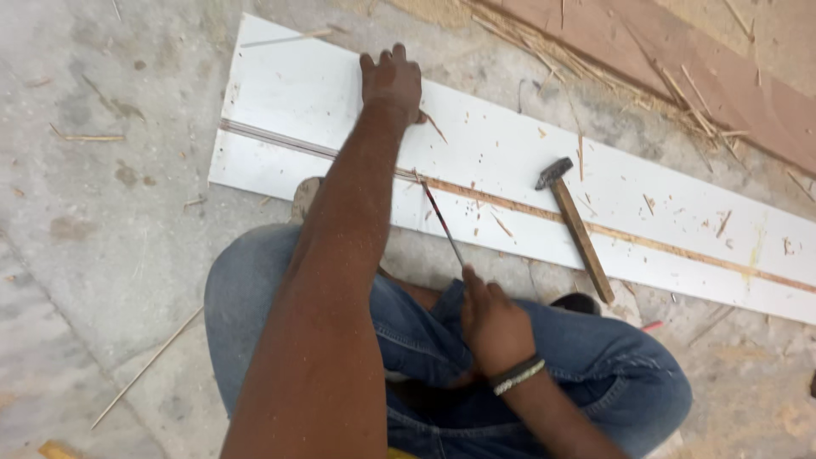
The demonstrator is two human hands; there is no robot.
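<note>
A long white board (289,93) lies on the concrete floor, with a narrow groove (527,206) cut along its length that shows bare wood. My left hand (391,83) is stretched out and presses down on the board, its fingers hooked over the far edge. My right hand (493,327), with a band on the wrist, holds a thin dark rod-like tool (442,225). The tool's tip touches the groove near the board's middle. A hammer (578,225) with a wooden handle lies on the board to the right of the tool.
I sit on the floor in blue jeans, my knees close to the board's near edge and one foot (304,197) against it. A brown plywood sheet (697,68) lies beyond the board, with splinters scattered about. A thin stick (144,367) lies on the floor at the left.
</note>
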